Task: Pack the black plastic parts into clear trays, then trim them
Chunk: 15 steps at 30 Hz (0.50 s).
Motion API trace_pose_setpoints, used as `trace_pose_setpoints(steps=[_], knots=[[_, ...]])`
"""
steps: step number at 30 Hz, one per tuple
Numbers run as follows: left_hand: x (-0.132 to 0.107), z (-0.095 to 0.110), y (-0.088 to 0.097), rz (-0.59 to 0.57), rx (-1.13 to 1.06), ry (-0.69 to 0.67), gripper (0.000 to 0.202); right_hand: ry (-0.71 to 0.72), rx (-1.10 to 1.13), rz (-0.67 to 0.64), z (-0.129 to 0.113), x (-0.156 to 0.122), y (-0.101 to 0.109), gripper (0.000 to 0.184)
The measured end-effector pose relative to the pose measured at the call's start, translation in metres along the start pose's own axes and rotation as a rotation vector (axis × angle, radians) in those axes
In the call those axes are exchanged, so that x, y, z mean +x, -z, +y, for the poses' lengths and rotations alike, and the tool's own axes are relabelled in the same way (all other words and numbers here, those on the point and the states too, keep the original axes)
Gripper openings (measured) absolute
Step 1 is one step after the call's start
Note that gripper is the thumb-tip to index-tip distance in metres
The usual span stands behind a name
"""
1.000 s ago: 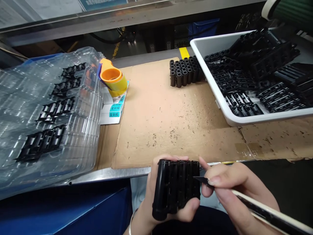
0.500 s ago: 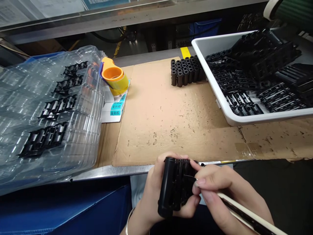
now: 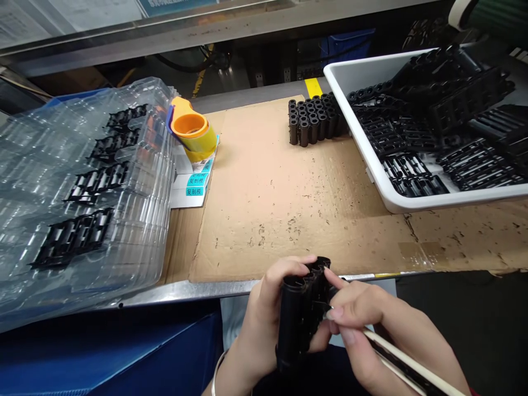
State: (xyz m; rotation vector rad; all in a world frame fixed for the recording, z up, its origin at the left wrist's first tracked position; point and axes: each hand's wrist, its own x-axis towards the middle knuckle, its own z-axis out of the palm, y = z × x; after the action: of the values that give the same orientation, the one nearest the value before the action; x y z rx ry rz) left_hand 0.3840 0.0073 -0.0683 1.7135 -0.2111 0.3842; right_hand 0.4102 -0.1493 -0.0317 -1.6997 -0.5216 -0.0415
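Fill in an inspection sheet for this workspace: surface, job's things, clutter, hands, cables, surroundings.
Surface: cardboard sheet, dotted with dark bits.
Job's things: tubed black part and cream-and-black knife, both in hand; block of black tubes; white bin of black moldings.
Clutter: tape dispenser on labelled sheets, beside clear trays.
Hands: left hand grips the tubed black part; right hand holds the knife, its blade contact unclear.
Cables: apparently one dark cable, background.
Surroundings: metal beam, blue crate behind.
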Motion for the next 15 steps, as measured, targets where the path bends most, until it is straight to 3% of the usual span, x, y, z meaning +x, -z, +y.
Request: trace_pose_setpoints(steps=[3, 7, 11, 15], knots=[[0.002, -0.005, -0.001, 0.025, -0.024, -0.063, 0.066, -0.069, 0.060, -0.028, -0.002, 0.003, 0.006, 0.024], [0.006, -0.014, -0.005, 0.093, -0.038, -0.214, 0.057, -0.307, 0.232, -0.181, -0.001, 0.006, 0.017, 0.019], [0.012, -0.015, -0.005, 0.161, 0.062, -0.386, 0.043, -0.621, 0.633, -0.208, 0.007, 0.008, 0.017, 0.014], [0.014, -0.014, -0.005, 0.202, 0.149, -0.402, 0.048, -0.812, 0.962, -0.171, 0.011, 0.009, 0.012, 0.016]])
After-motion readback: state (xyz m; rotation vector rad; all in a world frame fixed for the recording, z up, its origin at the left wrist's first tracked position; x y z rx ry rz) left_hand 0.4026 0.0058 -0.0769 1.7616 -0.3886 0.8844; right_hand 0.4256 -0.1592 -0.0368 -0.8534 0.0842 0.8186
